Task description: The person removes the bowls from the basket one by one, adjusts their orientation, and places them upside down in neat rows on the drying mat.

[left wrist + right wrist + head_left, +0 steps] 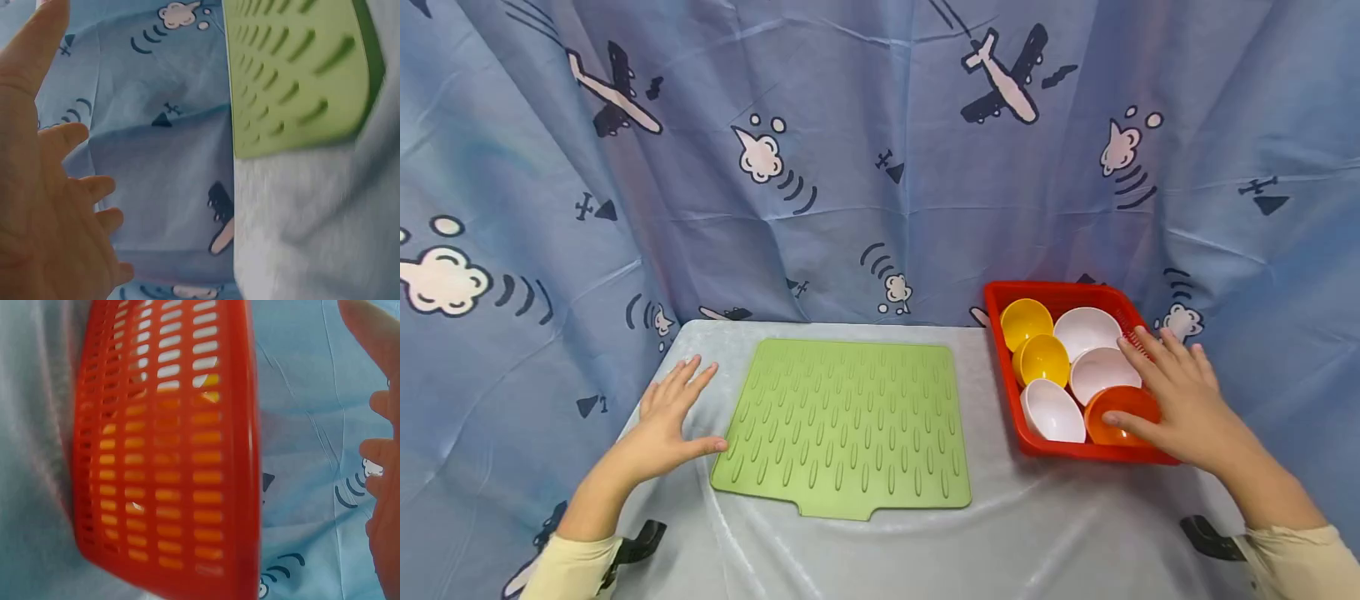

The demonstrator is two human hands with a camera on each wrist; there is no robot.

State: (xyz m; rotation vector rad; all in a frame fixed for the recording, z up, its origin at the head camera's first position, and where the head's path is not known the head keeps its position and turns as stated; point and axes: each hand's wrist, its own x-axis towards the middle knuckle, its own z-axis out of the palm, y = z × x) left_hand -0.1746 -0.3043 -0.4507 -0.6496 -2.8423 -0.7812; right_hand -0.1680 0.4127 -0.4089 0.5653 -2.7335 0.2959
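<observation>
Fingers spread, my left hand (662,425) hovers at the left edge of a green ribbed drying mat (842,425) and holds nothing. In the left wrist view the same hand (56,206) stands apart from the mat (294,81). My right hand (1187,408), also spread, is over the right front part of a red plastic basket (1097,452). Inside the basket are an orange bowl (1127,408), partly hidden by the thumb, two yellow bowls (1041,360) and several white bowls (1052,412). The right wrist view shows the slotted basket wall (165,456) apart from that hand (384,462).
A pale cloth (955,550) covers the table beneath the mat and basket. Behind it hangs a blue curtain (850,167) printed with planes and clouds, which also runs down both sides. Dark straps (640,542) sit at the wrists.
</observation>
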